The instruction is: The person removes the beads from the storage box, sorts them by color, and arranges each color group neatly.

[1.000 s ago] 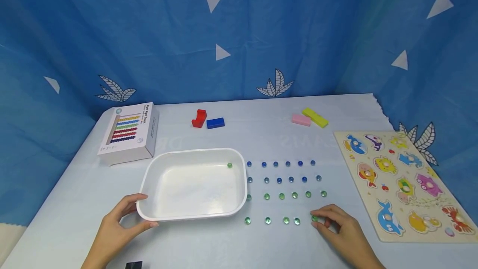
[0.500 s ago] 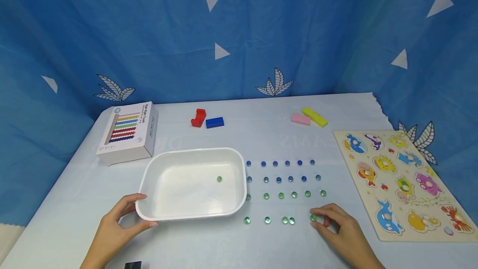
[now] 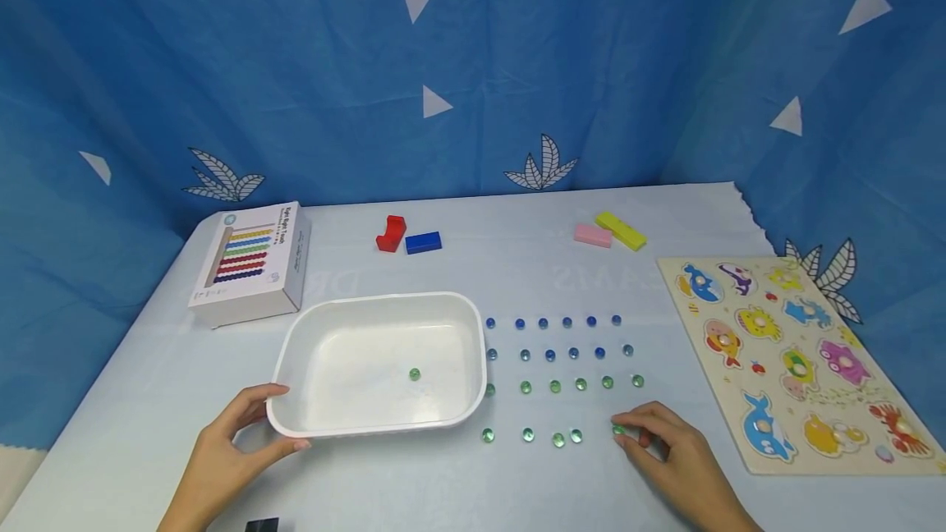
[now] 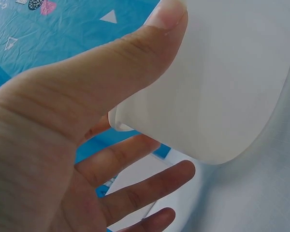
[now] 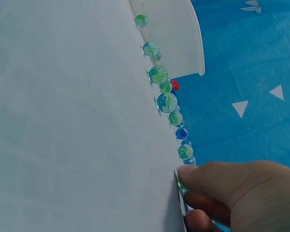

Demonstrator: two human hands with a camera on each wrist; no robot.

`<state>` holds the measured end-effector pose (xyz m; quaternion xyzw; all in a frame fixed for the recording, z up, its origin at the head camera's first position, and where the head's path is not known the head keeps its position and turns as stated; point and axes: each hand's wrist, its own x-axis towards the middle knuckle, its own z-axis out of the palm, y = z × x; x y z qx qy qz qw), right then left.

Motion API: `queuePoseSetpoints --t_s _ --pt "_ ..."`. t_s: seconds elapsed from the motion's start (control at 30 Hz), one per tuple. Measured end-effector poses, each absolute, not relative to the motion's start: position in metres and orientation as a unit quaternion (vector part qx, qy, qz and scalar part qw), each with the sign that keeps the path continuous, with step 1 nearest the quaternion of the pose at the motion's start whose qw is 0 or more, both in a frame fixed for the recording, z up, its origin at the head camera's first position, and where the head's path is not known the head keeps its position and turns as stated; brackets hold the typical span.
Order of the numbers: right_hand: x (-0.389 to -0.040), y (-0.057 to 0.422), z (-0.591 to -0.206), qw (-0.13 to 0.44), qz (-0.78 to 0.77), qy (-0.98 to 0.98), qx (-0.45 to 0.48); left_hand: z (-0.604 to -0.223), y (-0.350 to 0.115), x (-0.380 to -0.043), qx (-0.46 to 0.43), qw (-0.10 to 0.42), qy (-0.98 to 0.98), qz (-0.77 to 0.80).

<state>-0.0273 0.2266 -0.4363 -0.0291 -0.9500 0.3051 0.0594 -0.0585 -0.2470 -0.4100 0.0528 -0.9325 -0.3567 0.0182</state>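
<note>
A white plastic basin (image 3: 355, 368) stands left of centre. My left hand (image 3: 229, 451) grips its near left corner, thumb along the front side; the left wrist view shows the other fingers spread below. One loose green glass marble (image 3: 415, 374) lies on the basin floor. On the right, my right hand (image 3: 668, 448) pinches a green marble (image 3: 617, 429) between thumb and fingers at table level. Left of it lie several green marbles (image 3: 528, 434) in the nearest row. Behind are another green row (image 3: 580, 384) and two rows of blue marbles (image 3: 543, 323).
A puzzle board (image 3: 783, 425) with sea animals lies at the right. A boxed bead toy (image 3: 247, 265) stands at the back left. Red (image 3: 392, 233), blue (image 3: 423, 243), pink (image 3: 594, 236) and yellow blocks (image 3: 621, 231) lie at the back. A black object (image 3: 262, 525) shows at the front edge.
The marble in the basin has rolled from the back right toward the front and left. Two green marbles in the nearest row have shifted left. Both hands stay nearly in place.
</note>
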Motion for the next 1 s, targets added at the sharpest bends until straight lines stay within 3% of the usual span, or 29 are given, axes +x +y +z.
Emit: queuePoseSetpoints --t_s 0.23,0.5,1.0 --pt "-0.027 0.2278 -0.4339 0.044 0.308 -0.95 -0.036 -0.4126 -0.248 -0.058 0.045 0.035 -0.937 -0.345" --pt "-0.027 0.2282 -0.4381 0.076 0.317 -0.945 -0.012 -0.4124 -0.2479 -0.0583 0.043 0.035 -0.934 -0.352" --pt "-0.0251 0.2279 -0.4376 0.078 0.322 -0.944 0.0 -0.4124 -0.2483 -0.0587 0.047 0.034 -0.937 -0.343"
